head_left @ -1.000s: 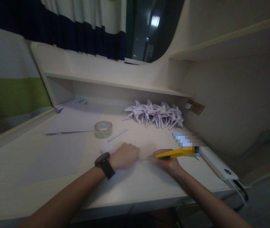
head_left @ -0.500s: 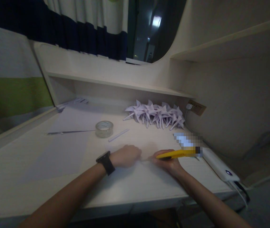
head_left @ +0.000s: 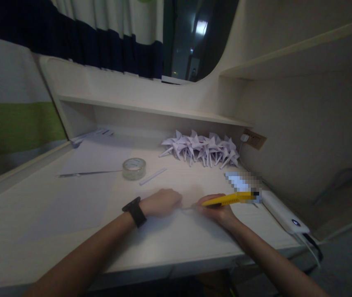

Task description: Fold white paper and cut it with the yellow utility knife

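My right hand [head_left: 217, 212] is closed round a yellow utility knife [head_left: 228, 199], its tip lying low on a white sheet of paper [head_left: 176, 231] on the desk. My left hand [head_left: 162, 202], with a black watch on the wrist, rests in a loose fist on the same sheet, just left of the knife's tip. What the fingers of that hand press or hold is hidden.
A roll of clear tape [head_left: 134, 168] and a thin white paper stick [head_left: 153, 176] lie behind my hands. Several folded paper pinwheels [head_left: 202, 148] are piled at the back. More paper sheets [head_left: 95, 154] lie left, a white power bank [head_left: 282, 214] with cable right.
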Motion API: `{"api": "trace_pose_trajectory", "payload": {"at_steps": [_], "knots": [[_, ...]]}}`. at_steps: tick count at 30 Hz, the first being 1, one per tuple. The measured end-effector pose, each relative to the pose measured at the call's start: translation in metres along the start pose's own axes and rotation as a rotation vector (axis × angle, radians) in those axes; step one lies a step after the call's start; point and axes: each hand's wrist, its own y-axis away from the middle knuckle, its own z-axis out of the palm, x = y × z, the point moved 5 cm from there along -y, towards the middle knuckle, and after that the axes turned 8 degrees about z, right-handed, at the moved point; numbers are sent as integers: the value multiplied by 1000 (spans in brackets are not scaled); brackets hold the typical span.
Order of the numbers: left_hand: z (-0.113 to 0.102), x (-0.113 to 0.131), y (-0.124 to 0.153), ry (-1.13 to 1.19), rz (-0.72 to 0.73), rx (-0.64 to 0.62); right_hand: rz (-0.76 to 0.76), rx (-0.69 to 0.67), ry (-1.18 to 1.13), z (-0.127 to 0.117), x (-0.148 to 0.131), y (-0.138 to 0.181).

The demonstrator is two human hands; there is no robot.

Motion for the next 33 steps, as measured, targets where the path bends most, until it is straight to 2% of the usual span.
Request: {"api": "trace_pose_trajectory", "payload": {"at_steps": [9,19,26,29,33], "knots": [[3,3,3,-101,6,37,34,-4,-83,-2,13,0],[5,-6,4,-9,-3,66,15,-14,-42,0,4,0],[1,-15,8,96,-37,30,8,-8,-44,-2,9,-1],[0,-14,9,123,-29,44,11,9,-97,-4,12,-3],[-2,-13,7,130,-30,65,49,86,-280,-11,11,-6]]}}
